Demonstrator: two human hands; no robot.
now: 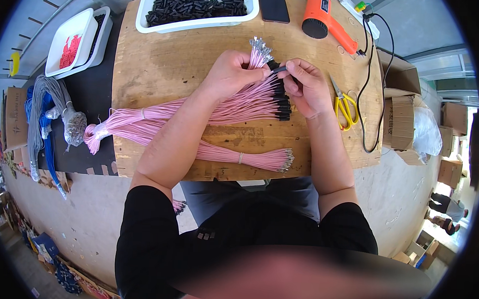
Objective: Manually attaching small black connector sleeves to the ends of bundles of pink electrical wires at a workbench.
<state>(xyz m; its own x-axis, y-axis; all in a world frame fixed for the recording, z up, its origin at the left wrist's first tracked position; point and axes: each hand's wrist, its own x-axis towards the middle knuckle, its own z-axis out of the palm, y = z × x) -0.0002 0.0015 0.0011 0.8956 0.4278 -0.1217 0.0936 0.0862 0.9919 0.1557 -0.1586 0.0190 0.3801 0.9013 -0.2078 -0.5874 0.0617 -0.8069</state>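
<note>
Worn plywood surface (163,66) over concrete floor, cartons at right. Left hand (229,74) clenched on pink wire bundle (236,98), axis lower-left to upper-right, metal terminals up-right. Right hand (304,85) pinching black sleeve (280,69).

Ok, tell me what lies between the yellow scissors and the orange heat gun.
Head view: only bare wooden board between scissors and heat gun.

Pink wires (236,104), yellow scissors (346,107).
</note>
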